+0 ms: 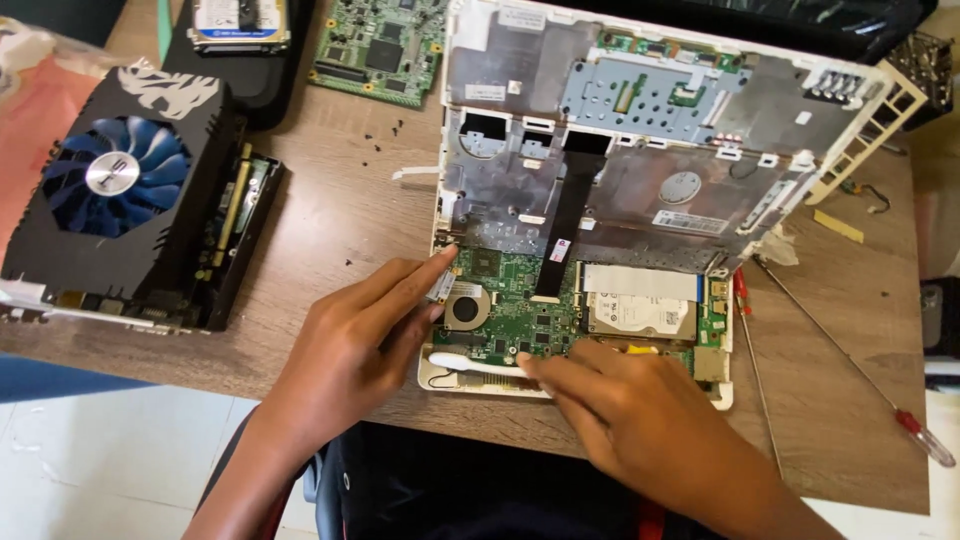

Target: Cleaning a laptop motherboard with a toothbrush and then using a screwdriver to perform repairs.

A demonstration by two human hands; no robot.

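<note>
Opened white laptop (640,130) lies on the wooden desk (330,220), its top case tilted up and back, a black ribbon cable (570,215) running from it down to the green mainboard (520,300) in the bottom shell. Left hand (355,345) rests at the shell's left edge, fingers loosely extended, index tip touching the corner near the small round fan (465,307); it isn't gripping anything I can see. Right hand (640,410) is over the front edge of the shell, fingers pinched on a white toothbrush-like brush (475,362) that lies flat along the front of the mainboard, head pointing left, just below the fan. Something yellow shows just beyond the right knuckles, can't tell what. Silver hard drive (640,312) sits in its bay right of the mainboard. Off to the left on the desk: black graphics card with a blue fan (115,175), well apart from the laptop. At the top edge: another bare green circuit board (380,45) and a second hard drive (240,22) on a black case. Small black screws (385,140) are scattered between those and the laptop. Right of the laptop: two long thin screwdrivers (850,365), one with a red-and-clear handle pointing toward the desk's right corner.
</note>
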